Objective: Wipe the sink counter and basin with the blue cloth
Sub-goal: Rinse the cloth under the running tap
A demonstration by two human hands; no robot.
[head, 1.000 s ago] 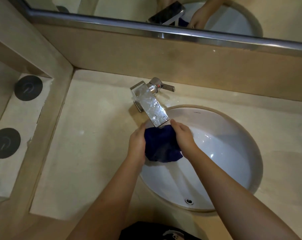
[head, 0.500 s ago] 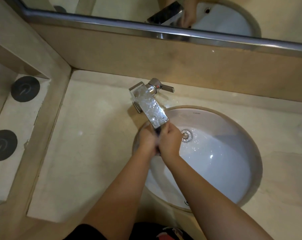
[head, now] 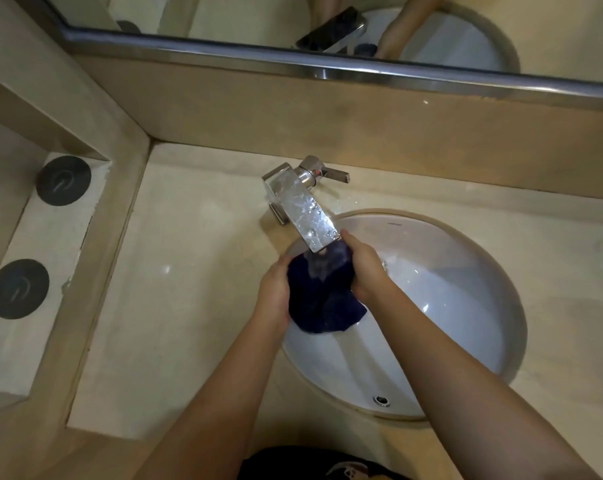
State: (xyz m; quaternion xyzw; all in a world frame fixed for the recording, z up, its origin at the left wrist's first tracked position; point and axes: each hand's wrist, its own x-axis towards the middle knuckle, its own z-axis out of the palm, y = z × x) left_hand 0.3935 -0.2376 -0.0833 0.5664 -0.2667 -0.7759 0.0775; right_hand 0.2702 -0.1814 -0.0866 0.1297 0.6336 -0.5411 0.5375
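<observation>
At the far left, two black round discs (head: pixel 63 180) (head: pixel 18 288) sit on a pale raised ledge (head: pixel 47 258), one behind the other; next comes the beige stone counter (head: pixel 189 289), glossy with small glints; at its back stands a chrome faucet (head: pixel 302 209) speckled with droplets, its flat spout reaching out over the sink, its lever handle (head: pixel 331 173) pointing right. Below the spout's end the left hand (head: pixel 274 292) grips the left side of the blue cloth (head: pixel 322 303), fingers curled into the fabric and mostly hidden; the cloth hangs bunched between both hands, over the left part of the white basin (head: pixel 466 289), a pale blur of water at its top; the right hand (head: pixel 366 268) clasps its right side, fingers wrapped around it; an overflow hole (head: pixel 381 400) shows in the basin's near wall; a mirror (head: pixel 258 15) runs along the top.
</observation>
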